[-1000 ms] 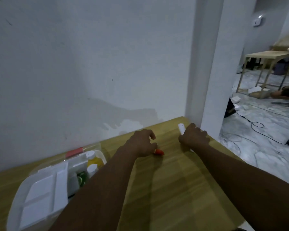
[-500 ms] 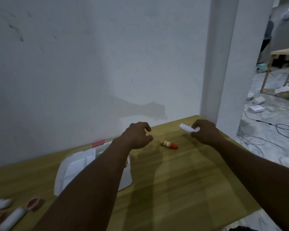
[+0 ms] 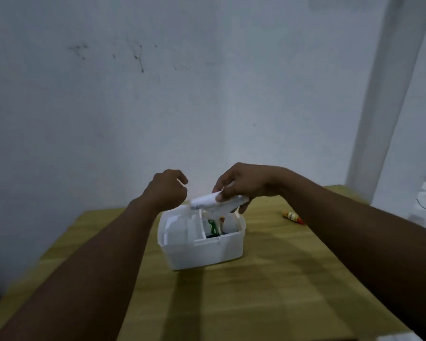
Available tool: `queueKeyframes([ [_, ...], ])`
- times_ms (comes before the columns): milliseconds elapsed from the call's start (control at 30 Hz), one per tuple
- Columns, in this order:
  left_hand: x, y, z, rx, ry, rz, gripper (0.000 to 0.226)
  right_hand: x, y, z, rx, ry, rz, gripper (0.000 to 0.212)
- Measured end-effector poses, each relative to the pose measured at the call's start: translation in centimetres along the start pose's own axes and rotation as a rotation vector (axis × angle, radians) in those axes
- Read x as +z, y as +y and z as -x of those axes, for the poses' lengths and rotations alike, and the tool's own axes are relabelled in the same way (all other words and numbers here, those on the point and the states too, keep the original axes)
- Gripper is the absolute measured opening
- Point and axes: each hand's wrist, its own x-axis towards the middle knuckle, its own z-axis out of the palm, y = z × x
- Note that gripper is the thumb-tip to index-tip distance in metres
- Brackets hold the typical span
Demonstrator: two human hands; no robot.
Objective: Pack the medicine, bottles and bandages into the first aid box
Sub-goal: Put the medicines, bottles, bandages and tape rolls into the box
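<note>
A white first aid box stands open in the middle of the wooden table. Inside it I see a white tray on the left and a green item in the right compartment. My right hand holds a white bandage roll lying sideways just above the box's right half. My left hand hovers over the box's back left corner, fingers curled, holding nothing I can see. A small yellow bottle with a red cap lies on the table to the right of the box.
A white wall runs right behind the table. A white pillar stands at the table's back right corner. The table's right edge drops off to a floor at the far right.
My right hand has carried the white roll from the table's back right corner leftward to above the box. My left hand came over the box. The view swung left and centred on the box.
</note>
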Motion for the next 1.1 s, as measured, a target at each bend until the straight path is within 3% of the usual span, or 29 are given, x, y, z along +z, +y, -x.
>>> queueKeyframes([
  [100, -0.3, -0.9, 0.4, -0.002, 0.002, 0.018, 0.025, 0.7, 0.1, -0.8, 0.078, -0.022, 0.058, 0.027],
  [333, 0.3, -0.5, 0.0, 0.029, -0.027, 0.058, 0.024, 1.8, -0.2, -1.8, 0.169, -0.065, 0.608, 0.029],
  [633, 1.6, 0.1, -0.2, 0.066, -0.072, 0.046, 0.023, 4.7, -0.6, -3.6, 0.246, -0.093, 0.819, 0.030],
  [800, 1.9, 0.1, -0.5, 0.064, -0.065, 0.052, 0.025, 6.0, -0.4, -4.8, 0.273, -0.161, 0.884, 0.038],
  [933, 2.0, 0.2, -0.5, 0.071, -0.063, 0.061, 0.026, 5.8, -0.7, -5.6, 0.349, -0.230, 0.745, 0.052],
  [1100, 2.3, 0.2, -0.6, 0.059, -0.075, 0.070, 0.027, 4.7, -0.8, -4.7, 0.311, -0.242, 0.716, 0.043],
])
